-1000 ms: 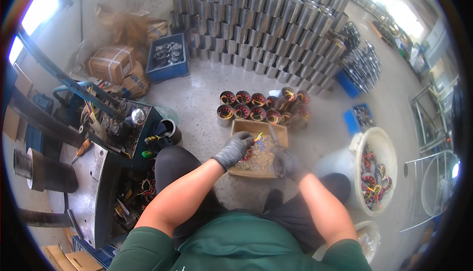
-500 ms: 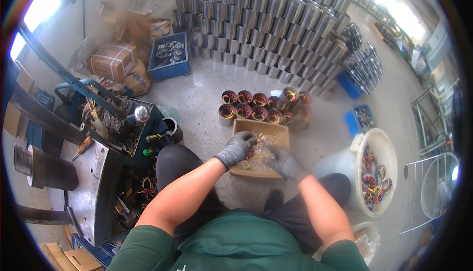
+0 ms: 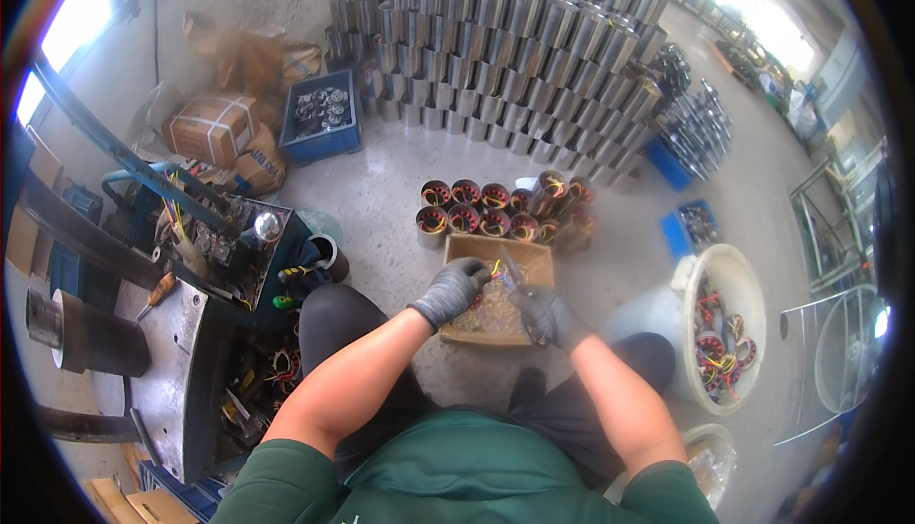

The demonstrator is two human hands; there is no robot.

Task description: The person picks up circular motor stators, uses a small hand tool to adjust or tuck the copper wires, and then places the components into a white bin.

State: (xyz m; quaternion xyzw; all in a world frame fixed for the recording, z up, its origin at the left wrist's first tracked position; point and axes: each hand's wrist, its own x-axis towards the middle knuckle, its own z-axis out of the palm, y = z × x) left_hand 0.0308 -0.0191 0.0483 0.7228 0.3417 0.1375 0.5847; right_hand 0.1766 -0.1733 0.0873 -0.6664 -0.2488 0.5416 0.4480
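Observation:
Both my hands wear dark grey gloves and hover over an open cardboard box [image 3: 530, 256] on the concrete floor between my knees. My left hand [image 3: 452, 289] is curled over the box's left side, pinching small coloured wires out of the loose bits inside. My right hand [image 3: 547, 318] is closed around a small part at the box's right side; what it is I cannot make out. Just beyond the box stand several round motor stators [image 3: 481, 210] with coloured wires in their cores.
A large stack of metal cylinders [image 3: 505, 38] fills the back. A blue crate [image 3: 322, 114] and cardboard boxes [image 3: 212, 129] lie at the left. A white tub [image 3: 717, 324] with wired parts stands to my right. A metal workbench [image 3: 172, 333] with tools is at my left.
My right hand has come in from the box's right edge and now meets the left hand over the box. The left hand stays over the box, shifted slightly.

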